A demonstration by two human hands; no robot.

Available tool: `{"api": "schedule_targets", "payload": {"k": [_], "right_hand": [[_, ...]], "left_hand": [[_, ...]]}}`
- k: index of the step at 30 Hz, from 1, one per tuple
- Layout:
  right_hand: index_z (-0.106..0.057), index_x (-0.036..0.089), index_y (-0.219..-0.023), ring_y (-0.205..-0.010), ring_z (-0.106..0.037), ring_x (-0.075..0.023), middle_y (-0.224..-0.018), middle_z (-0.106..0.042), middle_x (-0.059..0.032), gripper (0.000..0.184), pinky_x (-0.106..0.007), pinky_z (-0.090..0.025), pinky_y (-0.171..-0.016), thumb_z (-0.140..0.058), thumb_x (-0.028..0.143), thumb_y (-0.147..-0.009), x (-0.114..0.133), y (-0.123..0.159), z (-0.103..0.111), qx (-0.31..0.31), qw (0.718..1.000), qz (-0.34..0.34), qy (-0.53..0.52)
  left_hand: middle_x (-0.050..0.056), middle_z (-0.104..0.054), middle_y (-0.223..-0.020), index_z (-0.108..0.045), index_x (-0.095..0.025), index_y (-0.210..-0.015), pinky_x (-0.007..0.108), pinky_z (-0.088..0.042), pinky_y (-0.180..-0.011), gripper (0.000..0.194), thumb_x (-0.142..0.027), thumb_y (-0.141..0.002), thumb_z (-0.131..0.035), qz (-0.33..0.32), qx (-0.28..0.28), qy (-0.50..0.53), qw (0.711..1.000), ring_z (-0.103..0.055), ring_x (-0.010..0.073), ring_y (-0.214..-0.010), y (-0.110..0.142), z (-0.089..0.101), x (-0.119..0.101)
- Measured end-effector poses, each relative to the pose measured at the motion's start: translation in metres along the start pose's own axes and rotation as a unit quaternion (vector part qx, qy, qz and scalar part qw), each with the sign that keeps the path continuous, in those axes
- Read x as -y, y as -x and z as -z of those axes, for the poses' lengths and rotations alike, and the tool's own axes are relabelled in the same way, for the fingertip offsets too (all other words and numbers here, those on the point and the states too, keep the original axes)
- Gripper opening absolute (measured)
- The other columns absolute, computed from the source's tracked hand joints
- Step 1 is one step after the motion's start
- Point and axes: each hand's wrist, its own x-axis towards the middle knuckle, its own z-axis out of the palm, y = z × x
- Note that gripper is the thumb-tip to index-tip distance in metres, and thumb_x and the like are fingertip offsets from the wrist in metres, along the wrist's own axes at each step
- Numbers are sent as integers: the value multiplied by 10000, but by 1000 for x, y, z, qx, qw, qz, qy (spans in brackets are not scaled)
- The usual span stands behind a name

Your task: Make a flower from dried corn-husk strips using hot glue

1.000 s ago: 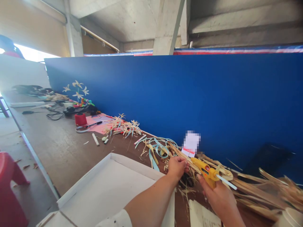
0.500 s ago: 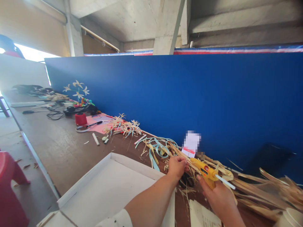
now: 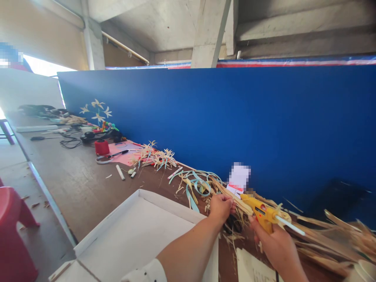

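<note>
My right hand (image 3: 274, 241) grips a yellow hot glue gun (image 3: 256, 207) with a white glue stick (image 3: 290, 225) jutting from its rear. The gun's front points left toward my left hand (image 3: 222, 207). The fingertips of that hand are pinched together, and whatever lies between them is too small to make out. Pale dried husk strips (image 3: 237, 201) lie behind and between the two hands. Dark scissor-like handles (image 3: 233, 224) show partly under my left hand.
Left of my forearm lies a white box lid (image 3: 147, 197). Blue ribbon loops (image 3: 195, 184) and husk flowers (image 3: 158, 156) run along the blue partition (image 3: 188, 117). A red thread spool (image 3: 102, 147) stands farther left. Long husks (image 3: 326, 235) spread at right. A pink stool (image 3: 14, 219) stands beside the table.
My right hand has shifted a little to the right with the glue gun, so its front is farther from my left hand. My left hand stays almost in place.
</note>
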Motion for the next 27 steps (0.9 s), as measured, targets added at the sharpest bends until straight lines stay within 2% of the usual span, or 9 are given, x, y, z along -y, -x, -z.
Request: {"api": "schedule_targets", "payload": {"k": [3, 7, 12, 15, 19, 23, 25, 27], "right_hand": [[-662, 171, -805, -443, -538, -183, -541, -616, -39, 458, -288, -409, -443, -544, 592, -670, 8, 3, 5, 1, 996, -40, -79], [-649, 150, -867, -440, -506, -150, -540, -602, -24, 460, -254, -396, -406, -597, 560, -665, 18, 8, 13, -37, 984, -25, -172], [-595, 155, -897, -478, -511, -123, -715, -655, -50, 445, -210, -383, -349, -714, 455, -590, 23, 15, 37, -21, 943, -27, -332], [-613, 168, -900, -500, -525, -100, -731, -659, -44, 434, -170, -414, -375, -774, 346, -539, 13, 31, 65, -1, 915, -92, -394], [-635, 185, -871, -495, -555, -95, -713, -651, -37, 372, -164, -468, -415, -788, 260, -540, -14, 63, 91, 16, 884, -204, -419], [-604, 191, -741, -407, -516, -78, -545, -557, 5, 223, -147, -453, -386, -754, 242, -585, -39, 90, 91, 31, 871, -258, -417], [-599, 196, -733, -419, -533, -84, -546, -555, 0, 206, -140, -458, -397, -742, 230, -589, -44, 100, 88, 36, 876, -257, -406], [-619, 209, -804, -496, -585, -111, -615, -597, -23, 235, -149, -491, -450, -731, 238, -599, -46, 107, 86, 37, 883, -241, -400]], "left_hand": [[5, -578, -560, -575, -102, -609, 199, -468, -509, 147, -71, -744, -526, -5, 3, 8, 1000, -504, 67, -462, -1, 0, 1], [9, -581, -564, -576, -101, -606, 206, -469, -508, 153, -87, -751, -530, -12, 11, 5, 1000, -503, 69, -458, -3, 0, 5], [5, -567, -547, -575, -102, -616, 206, -470, -508, 164, -83, -763, -505, -29, 31, -13, 999, -502, 69, -450, -7, 1, 9], [-1, -555, -528, -567, -105, -611, 211, -475, -520, 165, -67, -757, -499, -36, 44, -22, 998, -498, 70, -445, -6, 1, 9], [5, -580, -562, -573, -106, -631, 221, -487, -552, 137, -78, -756, -526, -38, 78, -36, 996, -518, 72, -466, -1, 0, 9], [17, -606, -598, -588, -109, -641, 228, -491, -574, 122, -115, -759, -559, -49, 101, -48, 993, -538, 81, -500, 5, 0, 10], [21, -613, -606, -592, -112, -646, 234, -494, -582, 121, -126, -763, -563, -53, 106, -52, 992, -541, 85, -507, 7, 1, 10], [22, -618, -615, -595, -114, -653, 234, -494, -585, 121, -128, -768, -560, -56, 108, -56, 991, -542, 84, -510, 8, 2, 9]]}}
